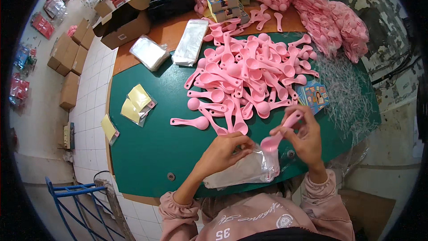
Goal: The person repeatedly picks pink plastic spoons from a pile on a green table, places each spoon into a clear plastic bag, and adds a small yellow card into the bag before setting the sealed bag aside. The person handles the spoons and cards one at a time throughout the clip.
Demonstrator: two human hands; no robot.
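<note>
My right hand (307, 138) is closed around the handle of a pink plastic scoop spoon (270, 143), its bowl tilted down to the left. That bowl hangs at the mouth of a clear plastic bag (264, 163). With fingertips pinched, my left hand (223, 152) grips the bag's upper edge. Under it, a stack of flat clear bags (232, 174) lies at the table's near edge. Just beyond both hands spreads a big heap of pink spoons (249, 69). A fan of printed blue cards (313, 96) lies beside the heap, behind my right hand.
Packed bags with yellow cards (138, 102) lie on the green table (147, 160) at left. Two stacks of clear bags (191, 42) sit farther back, near an open carton (122, 29). Filled spoon sacks (316, 22) and clear plastic strips (347, 93) occupy the right. A blue trolley (78, 189) stands lower left.
</note>
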